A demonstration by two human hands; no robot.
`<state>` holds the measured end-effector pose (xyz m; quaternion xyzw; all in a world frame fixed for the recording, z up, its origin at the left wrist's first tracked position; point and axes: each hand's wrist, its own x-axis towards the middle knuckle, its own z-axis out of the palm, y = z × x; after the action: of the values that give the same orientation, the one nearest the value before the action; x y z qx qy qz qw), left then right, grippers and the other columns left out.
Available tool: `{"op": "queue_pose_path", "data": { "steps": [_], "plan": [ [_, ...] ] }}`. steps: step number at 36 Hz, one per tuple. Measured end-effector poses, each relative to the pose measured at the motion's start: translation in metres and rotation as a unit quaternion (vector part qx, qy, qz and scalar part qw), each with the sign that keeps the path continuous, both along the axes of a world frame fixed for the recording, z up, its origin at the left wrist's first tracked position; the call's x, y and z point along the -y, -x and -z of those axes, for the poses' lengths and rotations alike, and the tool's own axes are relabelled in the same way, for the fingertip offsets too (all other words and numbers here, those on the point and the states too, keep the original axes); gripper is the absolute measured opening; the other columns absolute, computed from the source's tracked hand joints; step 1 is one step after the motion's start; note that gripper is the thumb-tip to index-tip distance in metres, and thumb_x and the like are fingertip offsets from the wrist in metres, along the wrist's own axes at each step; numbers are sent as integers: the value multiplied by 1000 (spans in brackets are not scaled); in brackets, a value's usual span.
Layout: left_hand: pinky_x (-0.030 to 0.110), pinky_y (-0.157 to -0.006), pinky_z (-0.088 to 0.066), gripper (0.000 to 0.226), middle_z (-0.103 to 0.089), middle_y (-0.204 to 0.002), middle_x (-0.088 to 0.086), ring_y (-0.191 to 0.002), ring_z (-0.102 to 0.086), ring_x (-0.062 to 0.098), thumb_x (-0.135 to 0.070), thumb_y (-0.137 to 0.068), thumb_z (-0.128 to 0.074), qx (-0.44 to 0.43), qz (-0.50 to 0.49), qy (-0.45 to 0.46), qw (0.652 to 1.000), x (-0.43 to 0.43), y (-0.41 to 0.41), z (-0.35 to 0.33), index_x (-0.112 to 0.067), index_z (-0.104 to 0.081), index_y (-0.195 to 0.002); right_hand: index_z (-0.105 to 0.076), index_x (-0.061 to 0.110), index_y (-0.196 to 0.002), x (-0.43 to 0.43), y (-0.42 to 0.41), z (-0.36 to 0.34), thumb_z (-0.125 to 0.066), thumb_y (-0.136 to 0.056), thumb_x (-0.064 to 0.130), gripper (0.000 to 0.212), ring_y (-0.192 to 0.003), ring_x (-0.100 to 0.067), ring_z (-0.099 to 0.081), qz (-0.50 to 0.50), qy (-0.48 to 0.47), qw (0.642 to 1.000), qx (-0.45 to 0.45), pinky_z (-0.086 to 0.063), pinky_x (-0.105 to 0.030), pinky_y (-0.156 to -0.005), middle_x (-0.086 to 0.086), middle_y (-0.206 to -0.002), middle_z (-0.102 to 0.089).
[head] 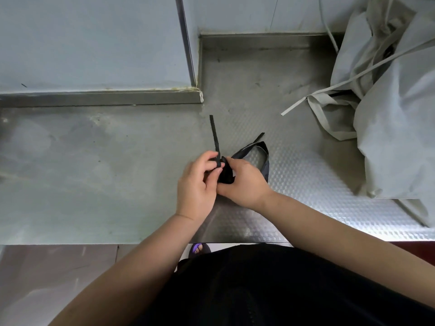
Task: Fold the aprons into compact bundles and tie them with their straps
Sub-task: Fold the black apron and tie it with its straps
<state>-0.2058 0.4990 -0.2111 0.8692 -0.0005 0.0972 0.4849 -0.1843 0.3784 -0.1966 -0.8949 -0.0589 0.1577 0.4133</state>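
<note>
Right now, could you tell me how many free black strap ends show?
2. The first strap end sticks up above the left hand; the second strap end lies right of it. Others may be hidden.

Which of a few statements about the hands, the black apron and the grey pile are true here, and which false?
1. The left hand pinches a black strap. True.
2. The right hand lies flat and empty on the counter. False: it grips the black bundle.
3. A grey apron pile sits on the counter's right side. True.
4. The grey apron pile is tied into a compact bundle. False: it lies loose, a grey strap trailing onto the counter.
</note>
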Motion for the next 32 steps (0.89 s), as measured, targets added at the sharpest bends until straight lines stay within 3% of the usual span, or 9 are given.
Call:
{"op": "queue_pose_path", "data": {
  "steps": [4,7,9,11,14,17,23,27,32],
  "plan": [
    [19,-76,-46,35,-63,-85,-21,-82,-64,11,-14,-88,-63,-59,-4,54,997,4,-3,-2,-37,-40,-101,-53,18,-119,6,-1,1,-62,-82,22,39,-107,-15,-57,-30,-49,997,-42,-45,-30,-94,2,-112,-63],
    [15,-76,-45,30,-63,-82,-22,-83,-62,2,-10,-87,-64,-70,5,58,996,7,-9,-3,-29,-43,-96,-41,13,-136,6,5,7,-57,-89,14,50,-119,-11,-53,87,-174,977,-91,-40,-28,-105,-1,-128,-58],
    [9,-73,-42,28,-62,-80,-22,-78,-59,-9,-10,-86,-65,-77,5,67,995,7,-13,-1,-29,-45,-90,-45,5,-126,3,6,9,-56,-92,7,36,-106,-16,-59,224,-282,924,-130,-46,-29,-98,-6,-111,-62],
    [8,-72,-42,30,-64,-81,-18,-77,-59,-10,-11,-87,-65,-85,8,91,992,7,-15,-1,-35,-47,-87,-46,5,-115,0,1,5,-51,-93,-1,23,-85,-14,-60,316,-424,826,-197,-53,-21,-77,-6,-92,-59],
    [10,-77,-43,29,-64,-85,-16,-81,-59,-6,-13,-89,-62,-90,11,111,990,3,-16,1,-40,-52,-87,-50,8,-105,-2,-8,-2,-50,-94,-2,14,-78,-14,-61,349,-529,723,-276,-57,-22,-67,-7,-89,-59],
    [11,-79,-44,28,-64,-88,-17,-84,-60,-6,-11,-91,-60,-99,-7,138,986,-2,-18,1,-38,-57,-88,-56,11,-93,-8,-11,-2,-49,-95,-1,14,-83,-15,-59,318,-491,777,-232,-53,-28,-86,-8,-90,-60],
    [16,-78,-46,27,-67,-87,-8,-81,-62,1,-2,-92,-54,-150,-57,270,949,-9,-20,-2,-27,-61,-87,-62,14,-95,-19,-6,3,-55,-93,4,12,-75,-3,-57,156,-296,939,-75,-48,-20,-81,6,-83,-63],
    [26,-90,-48,25,-71,-89,-4,-93,-64,13,-2,-92,-53,-188,-27,321,928,-20,-19,-3,-22,-68,-88,-60,21,-91,-17,-10,-4,-59,-91,10,12,-78,-2,-58,99,-226,968,-41,-48,-19,-84,13,-82,-61],
    [23,-82,-49,28,-72,-85,-5,-89,-65,14,-1,-88,-57,-221,6,398,890,-26,-20,-8,-19,-73,-73,-48,20,-107,-16,-12,-6,-60,-87,9,25,-62,5,-53,85,-190,977,-39,-41,-11,-71,13,-72,-60]
  ]
}}
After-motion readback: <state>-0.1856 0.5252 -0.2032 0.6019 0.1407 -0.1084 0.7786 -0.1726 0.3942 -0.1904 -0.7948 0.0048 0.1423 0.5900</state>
